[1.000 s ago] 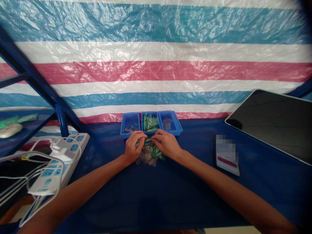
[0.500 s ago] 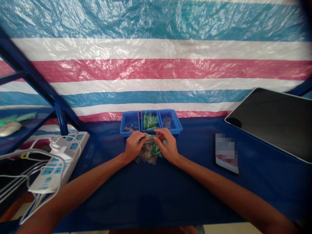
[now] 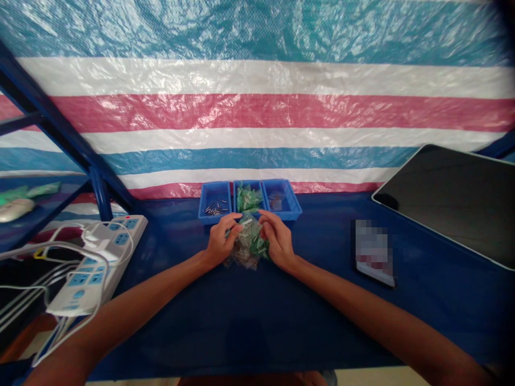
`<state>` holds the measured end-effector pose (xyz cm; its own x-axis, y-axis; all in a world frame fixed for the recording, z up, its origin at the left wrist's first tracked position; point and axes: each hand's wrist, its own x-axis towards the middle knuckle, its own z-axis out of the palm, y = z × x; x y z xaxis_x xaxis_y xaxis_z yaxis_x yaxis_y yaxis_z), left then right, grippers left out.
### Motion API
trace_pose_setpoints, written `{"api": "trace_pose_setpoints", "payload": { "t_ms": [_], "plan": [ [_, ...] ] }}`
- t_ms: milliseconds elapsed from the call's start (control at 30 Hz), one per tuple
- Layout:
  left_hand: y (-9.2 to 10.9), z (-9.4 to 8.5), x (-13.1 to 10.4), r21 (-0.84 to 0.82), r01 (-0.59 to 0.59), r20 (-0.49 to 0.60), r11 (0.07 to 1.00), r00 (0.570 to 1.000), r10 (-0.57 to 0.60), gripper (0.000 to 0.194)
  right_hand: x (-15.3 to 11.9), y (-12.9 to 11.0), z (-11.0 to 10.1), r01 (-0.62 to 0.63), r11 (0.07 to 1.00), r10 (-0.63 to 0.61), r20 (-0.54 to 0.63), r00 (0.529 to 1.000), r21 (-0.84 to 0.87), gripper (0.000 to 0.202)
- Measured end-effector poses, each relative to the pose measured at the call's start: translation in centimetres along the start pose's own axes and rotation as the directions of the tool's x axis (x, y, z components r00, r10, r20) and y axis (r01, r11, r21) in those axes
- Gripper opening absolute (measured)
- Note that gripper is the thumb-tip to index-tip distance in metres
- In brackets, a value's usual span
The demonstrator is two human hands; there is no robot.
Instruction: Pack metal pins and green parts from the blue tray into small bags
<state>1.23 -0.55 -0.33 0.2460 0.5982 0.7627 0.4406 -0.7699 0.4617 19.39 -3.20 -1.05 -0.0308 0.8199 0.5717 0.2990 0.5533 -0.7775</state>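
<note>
Now I see the loose heap of clear and green plastic packets (image 3: 246, 254) more exposed between my left hand (image 3: 220, 239) and right hand (image 3: 280, 239), whose pinching fingers have spread, apparently releasing their grip, before three blue plastic bins (image 3: 286, 215).

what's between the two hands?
In the head view, a small pile of clear and green plastic packets lies between the left hand and the right hand.
</note>
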Motion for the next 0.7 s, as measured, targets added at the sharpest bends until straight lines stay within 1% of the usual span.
{"api": "trace_pose_setpoints", "payload": {
  "t_ms": [133,200,300,367,467,533,633,700],
  "plan": [
    [-0.25,0.18,-0.21,-0.002,0.006,-0.025,1.000,1.000,-0.006,0.019,0.02,-0.04,0.00,0.109,0.992,-0.106,0.052,0.993,-0.064,0.030],
    [-0.25,0.20,-0.25,-0.015,0.012,-0.020,1.000,1.000,-0.012,0.019,0.03,-0.04,0.10,0.130,0.987,-0.125,0.063,0.990,-0.096,0.027],
    [-0.04,0.01,-0.22,-0.040,0.051,0.069,0.998,0.996,-0.048,0.019,0.06,0.04,0.24,0.136,0.985,-0.136,0.011,0.991,-0.106,0.018],
    [0.16,-0.24,-0.13,-0.069,0.082,0.131,0.994,0.989,-0.072,0.022,0.13,0.07,0.27,0.138,0.986,-0.142,-0.031,0.989,-0.097,0.013],
    [0.37,-0.49,0.10,-0.105,0.053,0.161,0.993,0.986,-0.036,0.026,0.30,0.01,0.24,0.112,0.991,-0.114,-0.032,0.993,-0.068,0.011],
    [0.43,-0.45,0.28,-0.091,0.007,0.162,0.996,0.987,0.008,0.023,0.38,-0.03,0.22,0.078,0.995,-0.080,-0.042,0.996,-0.056,0.012],
    [0.42,-0.18,0.47,-0.037,-0.023,0.103,0.999,0.994,0.027,0.016,0.41,-0.06,0.22,0.048,0.998,-0.052,-0.082,0.995,-0.047,0.012],
    [0.41,-0.03,0.50,-0.024,-0.030,0.076,0.999,0.997,0.032,0.014,0.41,-0.08,0.22,0.033,0.999,-0.035,-0.080,0.996,-0.035,0.012]
  ]
}}
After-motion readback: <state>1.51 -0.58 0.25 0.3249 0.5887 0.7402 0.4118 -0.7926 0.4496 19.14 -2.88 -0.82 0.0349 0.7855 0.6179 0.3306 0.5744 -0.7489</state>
